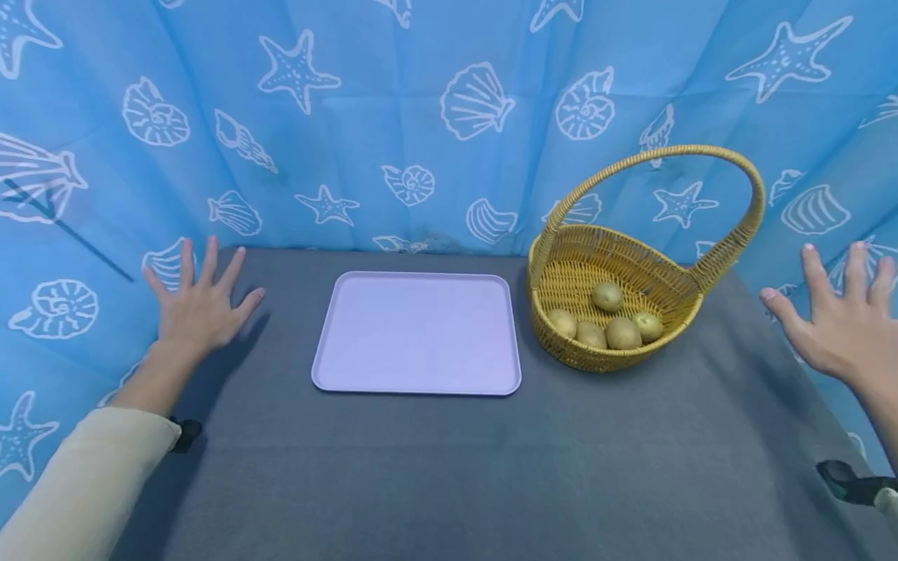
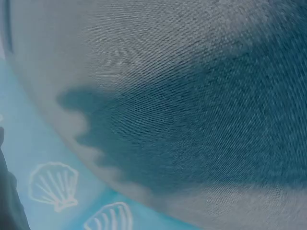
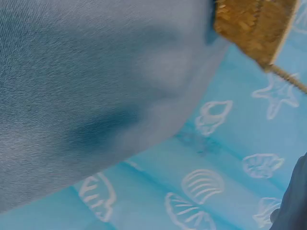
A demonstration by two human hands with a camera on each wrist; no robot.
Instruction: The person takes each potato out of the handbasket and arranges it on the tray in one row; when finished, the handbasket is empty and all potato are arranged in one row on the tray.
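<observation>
Fingers spread, my left hand (image 1: pixel 199 308) hovers over the left side of the table and holds nothing. My right hand (image 1: pixel 845 327) is also spread and empty, out past the table's right edge. Between them lies a pale lilac rectangular tray (image 1: pixel 417 333) with nothing on it. To its right stands a yellow wicker basket (image 1: pixel 582 360) with a tall arched handle. Several brownish-yellow round things that look like potatoes (image 1: pixel 623 333) sit in the basket. In the right wrist view, part of the basket (image 3: pixel 252 28) shows at the top.
A dark grey cloth covers the table (image 1: pixel 421 483). Behind it and at both sides hangs a blue curtain (image 1: pixel 393 125) printed with white shells and starfish. The basket's handle (image 1: pixel 652 152) rises high above its rim. Dark straps show at both wrists.
</observation>
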